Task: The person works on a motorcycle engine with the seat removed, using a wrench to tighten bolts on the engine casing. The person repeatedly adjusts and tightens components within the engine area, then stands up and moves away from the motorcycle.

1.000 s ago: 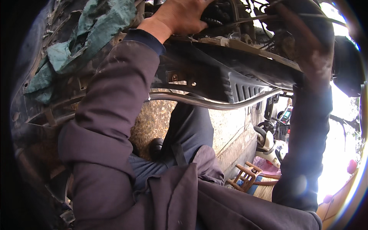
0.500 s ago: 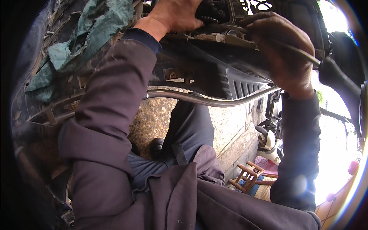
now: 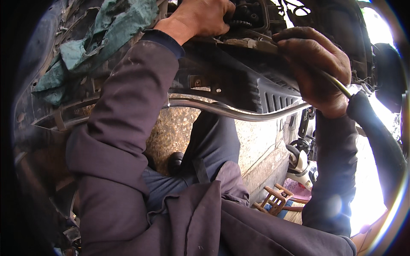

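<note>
My left hand [image 3: 205, 19] is at the top edge, beside a dark engine opening [image 3: 247, 15]. Its fingers curl inward, and whatever they hold is hidden. Across from it, my right hand [image 3: 318, 64] is closed round a thin metal rod [image 3: 339, 85], its fingertips by the opening's near rim. The rod emerges beneath the palm and runs into a thick black tube [image 3: 376, 128]; I cannot tell which tool it belongs to. Below both hands lies a black ribbed plastic panel [image 3: 239, 77] of what looks like a motor scooter.
A bent metal tube [image 3: 226, 112] crosses below the panel, above my knee. Crumpled green cloth [image 3: 81, 53] lies on the frame at left. Beyond my right forearm are a small wooden stool [image 3: 275, 198] and a parked white-and-black two-wheeler [image 3: 301, 166].
My right hand has shifted slightly down, and the rod and black tube have swung downward at their outer end. The left hand has moved slightly right, its fingers more curled.
</note>
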A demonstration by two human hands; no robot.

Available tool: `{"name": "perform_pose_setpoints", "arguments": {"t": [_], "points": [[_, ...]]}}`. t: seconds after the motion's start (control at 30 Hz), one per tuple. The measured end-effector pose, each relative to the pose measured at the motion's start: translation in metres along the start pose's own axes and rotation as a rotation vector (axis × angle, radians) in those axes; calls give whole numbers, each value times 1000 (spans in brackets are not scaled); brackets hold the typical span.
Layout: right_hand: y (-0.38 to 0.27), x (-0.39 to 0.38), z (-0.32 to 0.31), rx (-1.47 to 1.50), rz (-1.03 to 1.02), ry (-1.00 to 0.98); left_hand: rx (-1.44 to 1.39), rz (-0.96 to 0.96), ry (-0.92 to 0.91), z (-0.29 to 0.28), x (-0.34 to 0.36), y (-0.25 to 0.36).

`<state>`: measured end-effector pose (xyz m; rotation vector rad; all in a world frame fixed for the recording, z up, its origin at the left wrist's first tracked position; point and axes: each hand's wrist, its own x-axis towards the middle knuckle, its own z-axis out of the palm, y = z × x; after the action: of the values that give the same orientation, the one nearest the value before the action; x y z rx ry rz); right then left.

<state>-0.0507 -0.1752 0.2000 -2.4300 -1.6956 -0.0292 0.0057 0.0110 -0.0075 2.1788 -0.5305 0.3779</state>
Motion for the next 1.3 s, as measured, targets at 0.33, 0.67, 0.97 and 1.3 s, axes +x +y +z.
{"name": "perform_pose_setpoints", "arguments": {"t": [0.33,0.67,0.97,1.3], "points": [[4,-1,-1,7,-31,-39,-185,60,95,10,-1,-8],[-1,-1,2,-21,-31,25,-147,112,156,11,0,-7],[-8,-14,-15,26,51,-28,-97,49,109,7,-1,-3],[-7,-12,-11,-45,40,-29,-17,26,45,-2,0,3]]}}
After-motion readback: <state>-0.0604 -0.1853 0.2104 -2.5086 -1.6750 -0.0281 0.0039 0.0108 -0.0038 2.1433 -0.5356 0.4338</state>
